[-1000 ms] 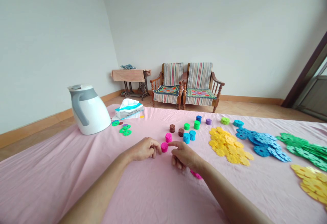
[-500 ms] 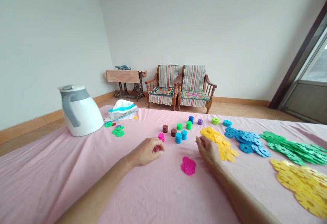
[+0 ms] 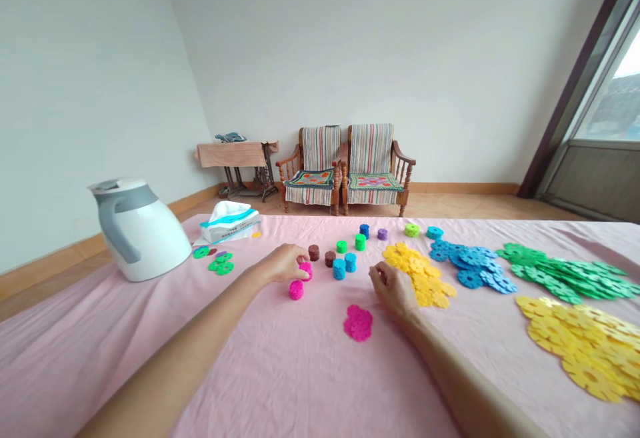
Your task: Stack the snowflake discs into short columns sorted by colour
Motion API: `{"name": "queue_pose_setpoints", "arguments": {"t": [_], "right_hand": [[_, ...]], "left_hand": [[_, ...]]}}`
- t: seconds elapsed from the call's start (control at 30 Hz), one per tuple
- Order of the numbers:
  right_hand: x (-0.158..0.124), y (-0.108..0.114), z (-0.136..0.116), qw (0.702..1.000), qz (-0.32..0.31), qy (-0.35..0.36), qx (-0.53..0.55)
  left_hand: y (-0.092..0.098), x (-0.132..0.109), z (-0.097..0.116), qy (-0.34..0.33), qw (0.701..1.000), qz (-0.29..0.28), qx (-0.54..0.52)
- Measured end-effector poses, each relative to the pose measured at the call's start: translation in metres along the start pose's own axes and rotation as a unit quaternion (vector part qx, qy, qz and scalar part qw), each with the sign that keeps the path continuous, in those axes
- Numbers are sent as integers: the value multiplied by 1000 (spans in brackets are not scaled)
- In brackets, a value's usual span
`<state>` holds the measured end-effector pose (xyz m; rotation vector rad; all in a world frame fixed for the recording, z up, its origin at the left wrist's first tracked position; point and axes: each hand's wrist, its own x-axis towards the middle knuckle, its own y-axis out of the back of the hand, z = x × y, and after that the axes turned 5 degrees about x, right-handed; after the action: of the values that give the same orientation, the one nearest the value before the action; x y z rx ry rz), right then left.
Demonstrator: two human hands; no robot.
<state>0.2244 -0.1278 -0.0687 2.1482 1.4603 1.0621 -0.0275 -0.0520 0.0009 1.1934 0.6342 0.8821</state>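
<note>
My left hand (image 3: 286, 265) has its thumb and fingers closed around a short stack of pink flower-shaped discs (image 3: 307, 269). Just in front of it, a second pink stack (image 3: 297, 290) stands on the cloth. My right hand (image 3: 397, 289) is curled at the left edge of a yellow disc pile (image 3: 415, 271); whether anything sits in its fingers is hidden. Between the hands lie loose pink discs (image 3: 359, 323), overlapping flat. Farther off stand two blue stacks (image 3: 339, 269), two brown stacks (image 3: 314, 252) and two green stacks (image 3: 360, 243).
A white and grey jug (image 3: 145, 238) and a tissue box (image 3: 230, 225) stand at the left. Piles of blue discs (image 3: 473, 265), green discs (image 3: 570, 271) and larger yellow discs (image 3: 585, 345) spread to the right on the pink cloth (image 3: 280, 371). Two wooden chairs (image 3: 373, 165) stand beyond.
My left hand has moved away from me and closed on the farther pink stack. The nearer pink stack, mostly hidden behind its fingers before, now shows. My right hand stays beside the yellow pile.
</note>
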Motion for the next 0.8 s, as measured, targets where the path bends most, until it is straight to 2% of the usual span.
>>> {"name": "queue_pose_setpoints", "arguments": {"t": [0.33, 0.8], "right_hand": [[1, 0, -2, 1000, -17, -6, -19], [0, 3, -5, 999, -36, -15, -24]], "left_hand": [[-11, 19, 3, 19, 993, -19, 112], [-11, 20, 17, 49, 990, -17, 128]]}}
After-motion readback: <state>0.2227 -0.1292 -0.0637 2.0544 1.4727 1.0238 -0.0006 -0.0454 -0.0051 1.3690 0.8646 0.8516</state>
